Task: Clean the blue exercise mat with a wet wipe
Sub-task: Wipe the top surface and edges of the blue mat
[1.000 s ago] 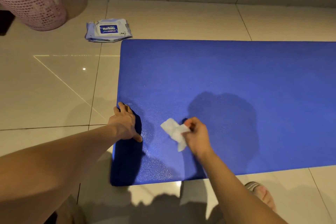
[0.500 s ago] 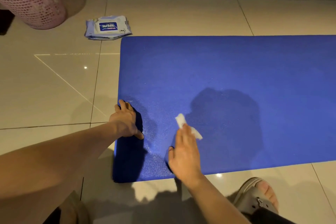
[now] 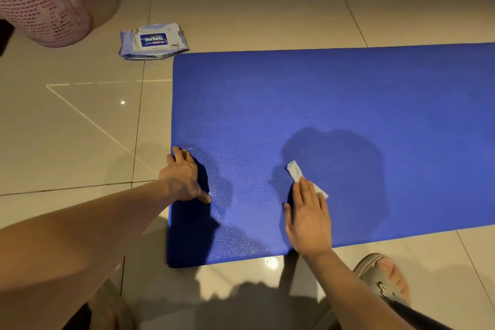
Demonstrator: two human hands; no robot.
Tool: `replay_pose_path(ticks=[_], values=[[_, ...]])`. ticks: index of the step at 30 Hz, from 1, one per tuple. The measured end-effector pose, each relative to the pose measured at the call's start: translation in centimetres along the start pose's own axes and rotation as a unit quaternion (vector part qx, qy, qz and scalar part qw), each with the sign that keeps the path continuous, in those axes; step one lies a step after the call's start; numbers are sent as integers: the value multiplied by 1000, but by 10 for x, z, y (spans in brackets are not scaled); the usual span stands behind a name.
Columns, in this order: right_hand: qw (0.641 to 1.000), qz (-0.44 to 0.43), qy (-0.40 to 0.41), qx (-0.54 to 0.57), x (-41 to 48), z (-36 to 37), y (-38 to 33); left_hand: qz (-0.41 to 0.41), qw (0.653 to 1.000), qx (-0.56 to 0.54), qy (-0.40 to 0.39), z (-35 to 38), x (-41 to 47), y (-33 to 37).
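Observation:
The blue exercise mat [image 3: 321, 104] lies flat on the tiled floor and runs out of view to the right. My right hand [image 3: 308, 220] presses flat, fingers straight, on a crumpled white wet wipe [image 3: 294, 171] near the mat's front edge; part of the wipe sticks out beyond the fingertips. My left hand [image 3: 184, 177] rests on the mat's left edge, fingers spread and bent, holding it down. A damp sheen shows on the mat between the two hands.
A pack of wet wipes [image 3: 154, 40] lies on the floor just beyond the mat's far left corner. A pink mesh basket [image 3: 37, 0] stands at the far left by the wall. My sandalled foot [image 3: 385, 278] is on the tiles at the front right.
My right hand went from pinching the wipe to lying flat on it, and moved right along the mat. The left hand stayed on the mat's edge.

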State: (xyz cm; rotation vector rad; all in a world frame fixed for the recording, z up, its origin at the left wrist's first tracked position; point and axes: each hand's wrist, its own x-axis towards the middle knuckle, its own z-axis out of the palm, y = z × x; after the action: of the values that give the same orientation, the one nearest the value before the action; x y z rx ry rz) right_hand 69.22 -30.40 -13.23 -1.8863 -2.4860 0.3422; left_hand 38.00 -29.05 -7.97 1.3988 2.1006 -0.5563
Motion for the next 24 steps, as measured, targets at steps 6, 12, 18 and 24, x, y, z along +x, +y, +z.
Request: replay_pose_path(ticks=[6,12,18,24], values=[[994,11,-6,109,-17,10,-84,2,1000,-23,9,5,-1,-6],[980,-164,-72,83,-41,17,-122,24,998,-17,52,21,-15,-15],[966,-243,-88,-31,-23,-8,-55,100,991,50,79,41,-49,-25],[999,-37,-33,-15,-31,-11,3,101,984,143,29,60,-81,-7]])
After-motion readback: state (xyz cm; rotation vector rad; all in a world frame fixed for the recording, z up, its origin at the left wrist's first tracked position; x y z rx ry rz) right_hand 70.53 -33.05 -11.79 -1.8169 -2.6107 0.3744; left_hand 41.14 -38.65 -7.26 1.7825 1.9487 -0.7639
